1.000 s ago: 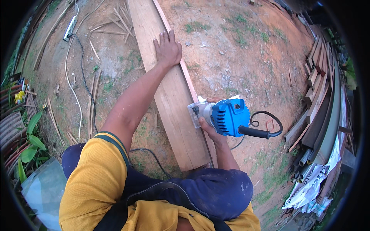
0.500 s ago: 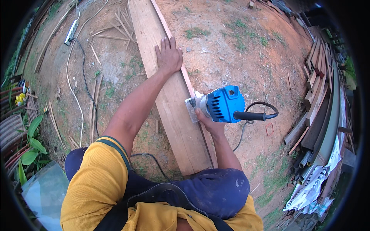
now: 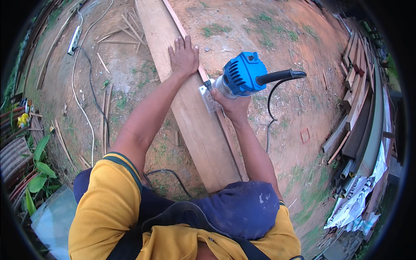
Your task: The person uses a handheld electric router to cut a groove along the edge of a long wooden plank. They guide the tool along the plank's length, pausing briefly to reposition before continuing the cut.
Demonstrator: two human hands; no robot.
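While left hand (image 3: 185, 59) lies flat on wooden plank (image 3: 203, 138), fingers spread, right hand (image 3: 235, 105) wraps blue corded trim router (image 3: 245, 73), clear base (image 3: 209, 101) over plank's right edge.

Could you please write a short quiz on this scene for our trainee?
1. True or false: the left hand lies on the plank.
2. Fill in the missing word: the right hand holds the blue ____.
3. Where does the white power strip lie?
A) To the left of the plank
B) To the right of the plank
C) On top of the plank

Key:
1. True
2. router
3. A
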